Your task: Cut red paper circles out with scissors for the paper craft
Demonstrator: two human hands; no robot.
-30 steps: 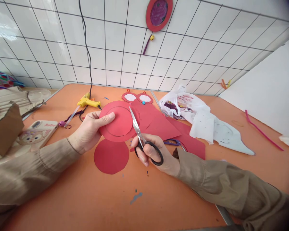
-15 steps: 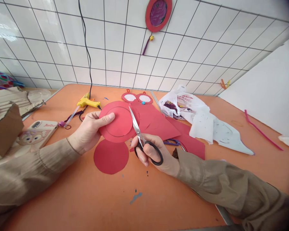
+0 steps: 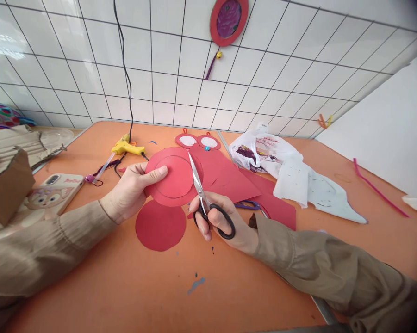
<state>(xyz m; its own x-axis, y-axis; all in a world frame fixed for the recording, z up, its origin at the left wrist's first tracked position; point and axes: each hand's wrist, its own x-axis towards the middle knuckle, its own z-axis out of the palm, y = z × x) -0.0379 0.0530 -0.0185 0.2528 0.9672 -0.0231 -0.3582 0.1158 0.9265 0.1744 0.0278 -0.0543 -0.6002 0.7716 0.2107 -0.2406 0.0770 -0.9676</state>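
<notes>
My left hand pinches the left edge of a red paper disc, thumb on top. A smaller circle is drawn or scored on the disc. In my right hand are scissors with black handles, fingers through the loops. Their blades point up and away, nearly together, over the disc's right part. Below the held disc, a darker red paper circle lies on the orange table. Red paper sheets lie behind my right hand, with a purple-handled tool partly under them.
A yellow glue gun with a black cord lies at the back left. Nearer are a phone and cardboard. Two small red-rimmed ornaments sit at the back. A white plastic bag and a pink stick lie right.
My left hand and the red disc have shifted slightly right. A bit of red now shows behind my left hand. The scissors have barely moved.
</notes>
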